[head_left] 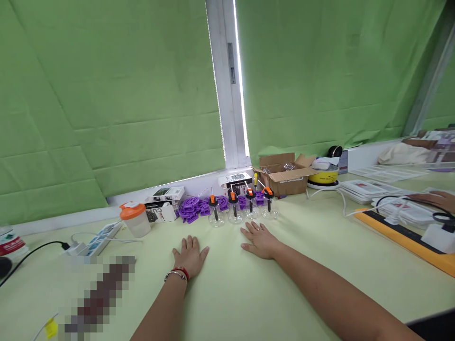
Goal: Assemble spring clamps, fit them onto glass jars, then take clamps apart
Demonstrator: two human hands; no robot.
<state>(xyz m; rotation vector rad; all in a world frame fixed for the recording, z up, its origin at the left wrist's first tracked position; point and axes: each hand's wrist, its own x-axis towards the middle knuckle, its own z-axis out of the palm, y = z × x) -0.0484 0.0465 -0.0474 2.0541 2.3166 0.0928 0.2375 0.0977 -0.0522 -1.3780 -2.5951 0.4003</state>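
My left hand [189,258] lies flat on the pale green tabletop [227,293], fingers spread, with a red band and a metal bracelet at the wrist. Also palm down, my right hand [260,240] rests with its fingers apart and a ring on one finger. Neither holds anything. Just beyond them stands a row of several small clear containers with black-and-orange tops, among them a left one [215,215] and a right one [269,208]. Purple plastic parts [194,208] are heaped behind the row.
A shaker cup [137,220] with an orange lid and a power strip [103,237] stand left. Behind are small printed boxes [161,211] and an open cardboard box [287,177]. On the right lie an orange-edged power strip [401,237], stacked cards [362,190] and another person's hand [439,200].
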